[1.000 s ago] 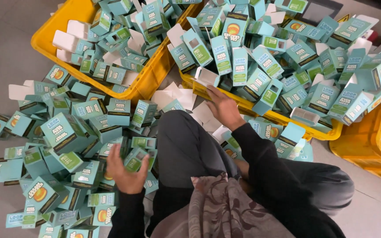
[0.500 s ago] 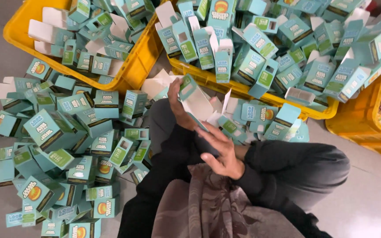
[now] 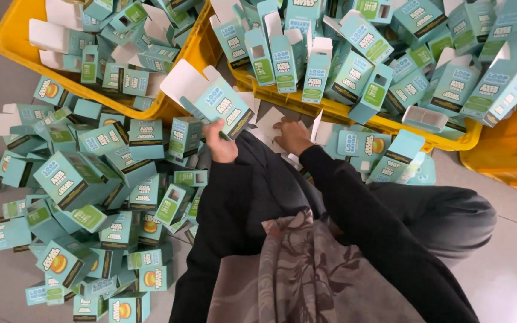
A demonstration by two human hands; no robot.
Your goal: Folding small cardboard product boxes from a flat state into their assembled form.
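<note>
Nearest, dark sleeves and a patterned scarf (image 3: 306, 269) fill the lower frame, hiding the person's lap. The left hand (image 3: 219, 143) has its fingers closed round the lower end of a teal carton (image 3: 219, 103), which rises up and left of the fingertips with its white flaps open. Just right of it, the right hand (image 3: 292, 135) rests palm down, fingers curled onto flat white card sheets (image 3: 270, 119); whether they pinch one cannot be told. Left of both hands a heap of folded teal cartons (image 3: 85, 197) covers the floor. Beyond the fingertips stand two yellow crates (image 3: 169, 107), brimming with cartons and cut off by the top edge.
</note>
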